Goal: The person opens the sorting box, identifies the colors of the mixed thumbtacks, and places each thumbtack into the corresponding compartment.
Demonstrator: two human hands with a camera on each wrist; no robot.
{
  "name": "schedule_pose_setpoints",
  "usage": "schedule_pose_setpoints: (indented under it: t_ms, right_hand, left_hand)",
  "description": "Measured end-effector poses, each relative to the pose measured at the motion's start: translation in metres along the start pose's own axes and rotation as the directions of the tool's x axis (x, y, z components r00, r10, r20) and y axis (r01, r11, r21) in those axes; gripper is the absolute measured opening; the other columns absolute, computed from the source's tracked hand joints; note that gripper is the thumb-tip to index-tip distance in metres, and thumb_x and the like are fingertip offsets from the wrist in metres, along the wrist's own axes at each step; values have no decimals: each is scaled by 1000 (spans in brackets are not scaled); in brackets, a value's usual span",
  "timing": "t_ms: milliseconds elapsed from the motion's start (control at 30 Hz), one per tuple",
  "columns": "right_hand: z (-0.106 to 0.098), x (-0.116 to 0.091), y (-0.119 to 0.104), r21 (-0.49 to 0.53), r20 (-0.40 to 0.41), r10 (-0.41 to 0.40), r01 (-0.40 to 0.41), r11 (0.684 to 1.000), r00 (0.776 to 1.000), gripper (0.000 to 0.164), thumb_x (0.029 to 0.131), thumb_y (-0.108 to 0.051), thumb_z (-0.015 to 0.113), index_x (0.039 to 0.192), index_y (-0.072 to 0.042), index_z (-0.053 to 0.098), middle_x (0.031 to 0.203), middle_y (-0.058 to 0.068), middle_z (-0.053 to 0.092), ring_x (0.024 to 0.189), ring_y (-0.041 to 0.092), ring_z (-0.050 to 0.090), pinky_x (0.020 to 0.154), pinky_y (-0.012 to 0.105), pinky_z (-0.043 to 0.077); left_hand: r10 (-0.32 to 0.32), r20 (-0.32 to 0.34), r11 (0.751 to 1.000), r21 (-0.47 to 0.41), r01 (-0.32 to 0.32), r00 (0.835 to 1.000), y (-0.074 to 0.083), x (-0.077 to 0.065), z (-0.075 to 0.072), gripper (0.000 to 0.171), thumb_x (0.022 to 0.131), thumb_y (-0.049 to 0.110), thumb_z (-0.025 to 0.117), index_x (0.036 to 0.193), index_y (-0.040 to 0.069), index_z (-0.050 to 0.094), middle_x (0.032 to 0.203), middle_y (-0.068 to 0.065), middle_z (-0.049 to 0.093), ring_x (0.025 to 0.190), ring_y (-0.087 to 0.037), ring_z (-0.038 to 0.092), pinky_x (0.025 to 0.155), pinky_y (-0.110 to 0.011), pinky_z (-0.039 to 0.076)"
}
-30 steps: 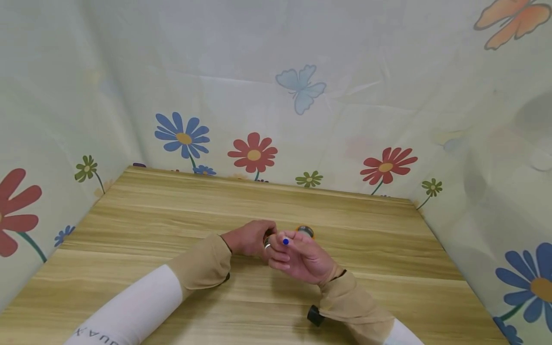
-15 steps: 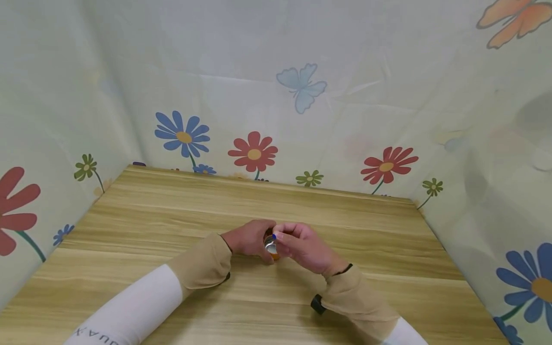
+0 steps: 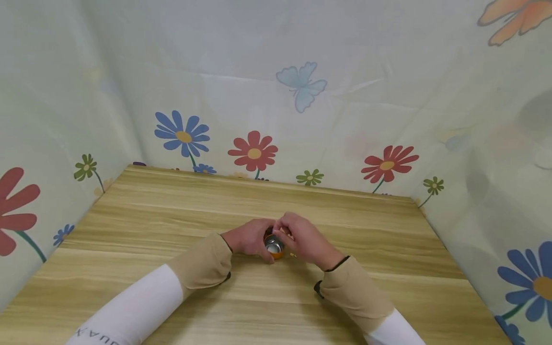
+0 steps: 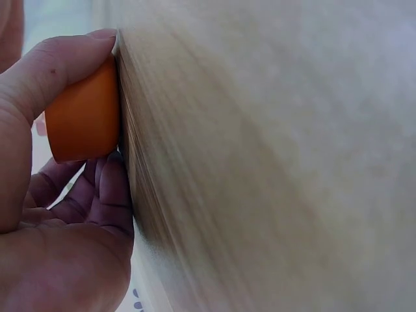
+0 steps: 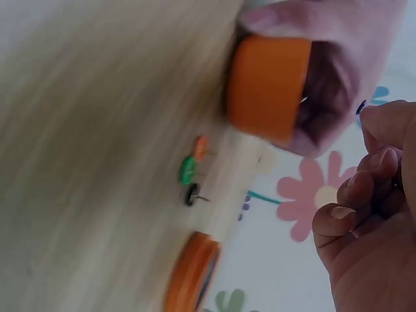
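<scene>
An orange round cup (image 3: pixel 278 254) with a silvery inside stands on the wooden table, its opening facing up. My left hand (image 3: pixel 249 238) grips it, with the thumb on one side and the fingers on the other; the left wrist view shows its orange wall (image 4: pixel 83 117) between them. Above the rim, my right hand (image 3: pixel 304 239) pinches a small blue thumbtack (image 5: pixel 361 107), seen at the thumb tip in the right wrist view. Orange (image 5: pixel 200 147), green (image 5: pixel 188 170) and black thumbtacks (image 5: pixel 193 194) lie in a row beside the cup.
An orange round lid-like piece (image 5: pixel 188 276) lies on the table past the tacks; the right hand hides it in the head view. Tiny yellow bits (image 3: pixel 293 255) show just right of the cup. Flower-printed cloth (image 3: pixel 215 86) walls in the wooden table (image 3: pixel 172 206).
My right hand has come left and away from me, bringing the blue thumbtack over the cup and turning palm-down. It now covers the lid-like piece. My left hand keeps its grip.
</scene>
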State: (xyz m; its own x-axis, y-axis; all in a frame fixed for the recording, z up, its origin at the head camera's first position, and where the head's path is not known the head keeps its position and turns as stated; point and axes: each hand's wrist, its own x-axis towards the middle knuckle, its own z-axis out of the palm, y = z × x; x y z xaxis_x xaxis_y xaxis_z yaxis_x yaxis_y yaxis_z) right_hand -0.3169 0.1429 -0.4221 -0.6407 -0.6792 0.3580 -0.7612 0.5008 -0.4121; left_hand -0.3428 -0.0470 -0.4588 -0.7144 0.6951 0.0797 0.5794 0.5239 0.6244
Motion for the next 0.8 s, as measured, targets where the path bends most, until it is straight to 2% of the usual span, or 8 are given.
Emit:
schedule_pose_setpoints:
  t_ms: [33,100,300,500,800]
  right_hand:
    - [1,1,2,-60,1,-20,20,998,1000,6,91,-13,64,90,-16,59,75,-7,43,66,8,41,56,24,38]
    - [3,2,6,-117,14,-26,27,993,1000,7,90,-11,65,88,-16,59,77,-8,42,67,8,41,58,24,39]
    - [7,7,13,-209,108,-50,71,975,993,5,89,-11,66,85,-14,63,81,-8,44,75,8,42,66,24,42]
    - [10,11,15,-225,180,-76,117,967,981,5,88,-10,67,85,-13,66,80,-7,45,75,8,43,67,23,41]
    - [10,12,14,-261,216,-106,162,952,971,5,87,-12,69,84,-15,66,80,-5,48,73,7,44,67,22,42]
  left_hand:
    - [1,3,1000,3,-1,1000,0,0,0,55,59,25,89,100,19,53,96,7,56,87,-8,53,77,-21,43]
    - [2,10,1000,6,-2,1000,0,-1,-1,54,60,25,88,100,19,53,96,5,56,86,-9,53,76,-22,43]
    - [-3,26,1000,0,3,1000,2,-2,-3,52,62,24,88,99,17,52,97,1,56,87,-12,54,75,-22,43]
    - [-8,24,1000,12,7,1000,4,-3,-4,52,62,24,87,99,15,52,94,3,55,85,-13,54,73,-23,44]
    - [-23,19,999,23,22,1000,6,-4,-5,54,63,24,87,101,12,52,92,5,53,84,-12,53,72,-22,44]
